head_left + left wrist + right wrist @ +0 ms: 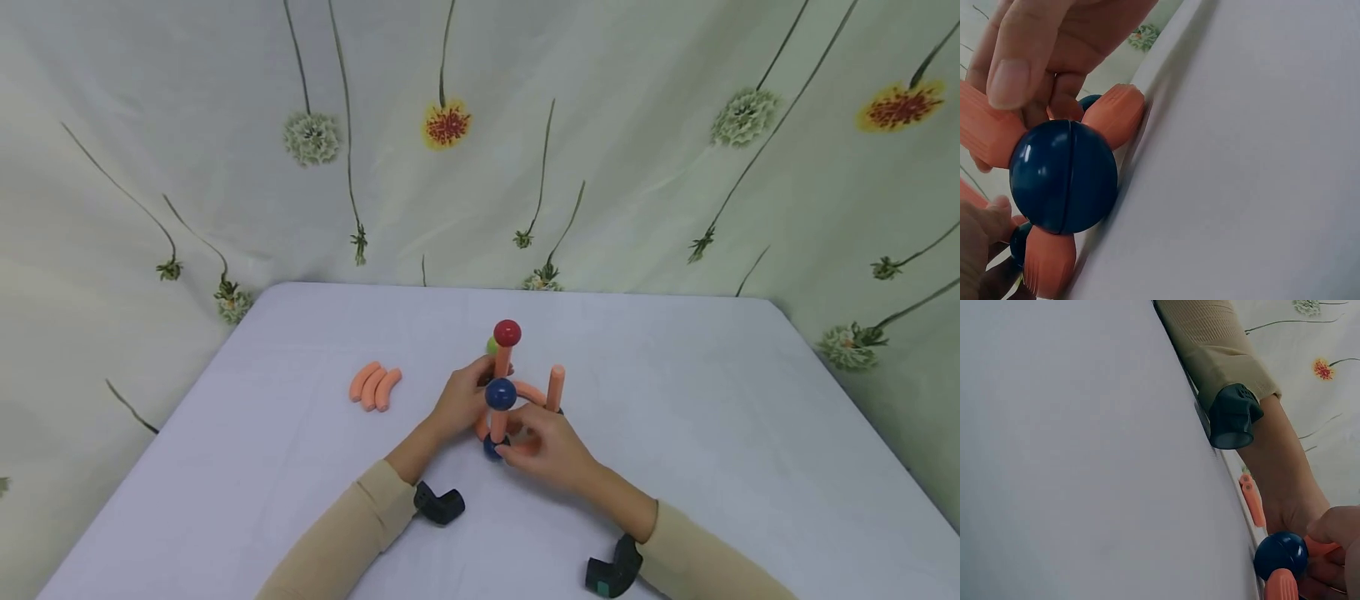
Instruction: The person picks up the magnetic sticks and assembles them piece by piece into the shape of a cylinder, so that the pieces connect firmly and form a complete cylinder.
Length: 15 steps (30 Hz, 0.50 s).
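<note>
Between both hands stands a ball-and-stick toy frame of orange rods and balls. A red ball (507, 333) tops one upright rod, and a blue ball (501, 394) tops the nearer one. My left hand (459, 404) grips the frame's left back part, its fingertips partly hidden behind the uprights. With thumb and fingers, my right hand (551, 443) pinches the near upright orange rod (498, 426) just above the low front blue ball (1063, 178). That ball joins three rods in the left wrist view. Another orange rod (555, 387) rises uncapped at the right.
Several loose curved orange rods (376, 386) lie on the white table (720, 433) to the left of the frame. A green ball (492, 345) shows behind the red-topped upright. Black wrist devices (439, 504) sit under both sleeves. A flower-print cloth (630, 125) hangs behind the table.
</note>
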Tool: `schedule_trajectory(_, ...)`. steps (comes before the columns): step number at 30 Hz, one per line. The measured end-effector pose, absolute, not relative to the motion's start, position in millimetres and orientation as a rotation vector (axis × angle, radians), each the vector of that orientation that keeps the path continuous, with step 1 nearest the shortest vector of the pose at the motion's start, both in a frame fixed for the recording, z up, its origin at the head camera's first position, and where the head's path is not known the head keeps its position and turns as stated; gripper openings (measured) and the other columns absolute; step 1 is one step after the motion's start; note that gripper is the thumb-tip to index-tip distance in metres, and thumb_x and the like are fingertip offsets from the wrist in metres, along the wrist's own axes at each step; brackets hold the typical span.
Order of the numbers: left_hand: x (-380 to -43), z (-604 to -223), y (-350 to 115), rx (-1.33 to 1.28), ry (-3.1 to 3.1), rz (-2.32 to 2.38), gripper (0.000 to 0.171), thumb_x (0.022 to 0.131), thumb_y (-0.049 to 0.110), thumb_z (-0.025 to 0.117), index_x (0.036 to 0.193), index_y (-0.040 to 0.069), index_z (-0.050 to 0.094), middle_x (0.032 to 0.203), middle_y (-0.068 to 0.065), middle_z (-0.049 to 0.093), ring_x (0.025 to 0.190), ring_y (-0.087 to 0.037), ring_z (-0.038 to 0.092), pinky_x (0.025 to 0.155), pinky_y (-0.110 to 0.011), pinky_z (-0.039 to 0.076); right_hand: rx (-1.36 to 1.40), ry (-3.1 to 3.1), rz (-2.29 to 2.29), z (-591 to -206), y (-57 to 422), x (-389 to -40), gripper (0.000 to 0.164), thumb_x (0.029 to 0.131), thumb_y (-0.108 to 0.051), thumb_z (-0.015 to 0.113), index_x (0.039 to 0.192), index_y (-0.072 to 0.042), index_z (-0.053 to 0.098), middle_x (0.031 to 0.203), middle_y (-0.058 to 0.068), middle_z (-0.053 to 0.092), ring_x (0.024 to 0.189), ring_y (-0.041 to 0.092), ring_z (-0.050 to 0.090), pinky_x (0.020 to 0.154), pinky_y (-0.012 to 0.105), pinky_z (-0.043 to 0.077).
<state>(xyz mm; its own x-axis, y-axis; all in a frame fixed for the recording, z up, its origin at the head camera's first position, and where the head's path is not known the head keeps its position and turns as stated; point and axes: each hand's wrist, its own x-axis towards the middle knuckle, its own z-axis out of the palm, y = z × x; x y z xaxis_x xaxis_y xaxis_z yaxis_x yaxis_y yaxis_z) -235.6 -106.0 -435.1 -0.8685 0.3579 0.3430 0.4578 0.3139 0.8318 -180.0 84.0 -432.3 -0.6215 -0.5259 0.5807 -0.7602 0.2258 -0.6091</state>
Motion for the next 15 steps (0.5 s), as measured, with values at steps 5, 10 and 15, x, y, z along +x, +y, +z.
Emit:
schedule_trajectory(5, -238.3, -437.2, -103.2, -0.757, -2.453, -1.612, 0.038, 0.094, 0.021, 0.064, 0.126, 0.001, 0.059, 0.115, -0.011, 0.067, 0.111, -0.024, 0.06, 0.097, -0.047, 0.045, 1.216, -2.265, 1.33, -435.1, 79.1, -184.3, 0.021, 0.08, -0.008, 0.079, 0.097, -0.007, 0.067, 0.091, -0.002, 0.069, 0.086, 0.012, 0.065, 0.074, 0.03, 0.053)
schedule_trajectory(10, -237.4, -437.7, -101.2, -0.722, -2.483, -1.581, 0.039, 0.094, 0.02, 0.063, 0.127, 0.001, 0.058, 0.116, -0.009, 0.067, 0.115, -0.022, 0.059, 0.099, -0.043, 0.045, 1.218, -2.269, 1.372, -438.9, 76.4, -187.3, 0.017, 0.082, -0.009, 0.078, 0.096, -0.009, 0.068, 0.092, -0.001, 0.07, 0.089, 0.011, 0.066, 0.076, 0.03, 0.055)
schedule_trajectory(15, -235.1, -437.8, -101.1, -0.709, -2.497, -1.569, 0.038, 0.093, 0.017, 0.063, 0.127, 0.001, 0.058, 0.115, -0.01, 0.068, 0.114, -0.024, 0.06, 0.098, -0.044, 0.045, 1.196, -2.247, 1.399, -446.5, 75.5, -187.9, 0.018, 0.08, -0.005, 0.079, 0.095, -0.008, 0.069, 0.092, 0.001, 0.07, 0.088, 0.015, 0.065, 0.075, 0.032, 0.055)
